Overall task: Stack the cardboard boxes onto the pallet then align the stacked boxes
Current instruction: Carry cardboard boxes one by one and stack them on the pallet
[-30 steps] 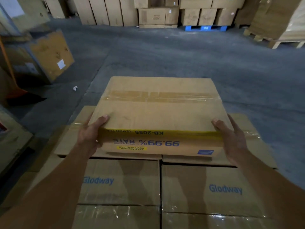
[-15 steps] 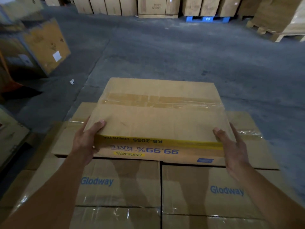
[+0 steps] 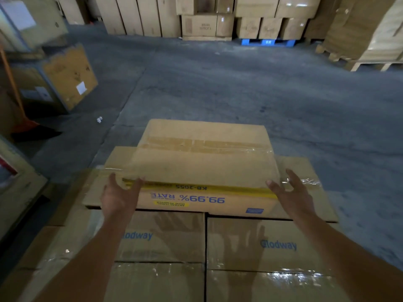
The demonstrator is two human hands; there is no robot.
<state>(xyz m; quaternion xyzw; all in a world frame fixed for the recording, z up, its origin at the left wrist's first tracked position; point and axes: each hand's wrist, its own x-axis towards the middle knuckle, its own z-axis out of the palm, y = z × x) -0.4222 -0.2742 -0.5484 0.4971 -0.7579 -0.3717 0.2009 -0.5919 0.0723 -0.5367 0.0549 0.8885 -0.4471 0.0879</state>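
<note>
- Head view: the top cardboard box [image 3: 202,162] lies flat on the stack, taped along its lid. Its near face has a yellow strip and the blue print "99.99% RATE", which reads upside down from here.
- It rests across two boxes of the layer beneath. The left lower box [image 3: 98,192] juts out past its left side and the right lower box [image 3: 309,177] past its right side.
- The left hand [image 3: 120,197] is at the near left corner of the top box. Its fingers are straight and spread against the yellow strip and the lid's edge, not curled round anything.
- The right hand [image 3: 292,197] is at the near right corner with fingers splayed and apart. The thumb tip is at the yellow strip. I cannot tell whether the palm touches the box or hangs just off it.
- Nearer the camera and below the lower layer's edge are two taped boxes side by side, the left Glodway box [image 3: 165,238] and the right Glodway box [image 3: 277,245]. Both carry the shadows of the hands.
- Around the stack is grey concrete floor [image 3: 239,88], with a small white scrap [image 3: 99,119] lying on it to the left.
- Farther left stands a tilted carton with a white label [image 3: 69,77].
- Along the far wall are more stacked cartons [image 3: 202,25], some on a blue pallet [image 3: 268,42].
- A wooden pallet [image 3: 370,65] with a load sits at the far right.
</note>
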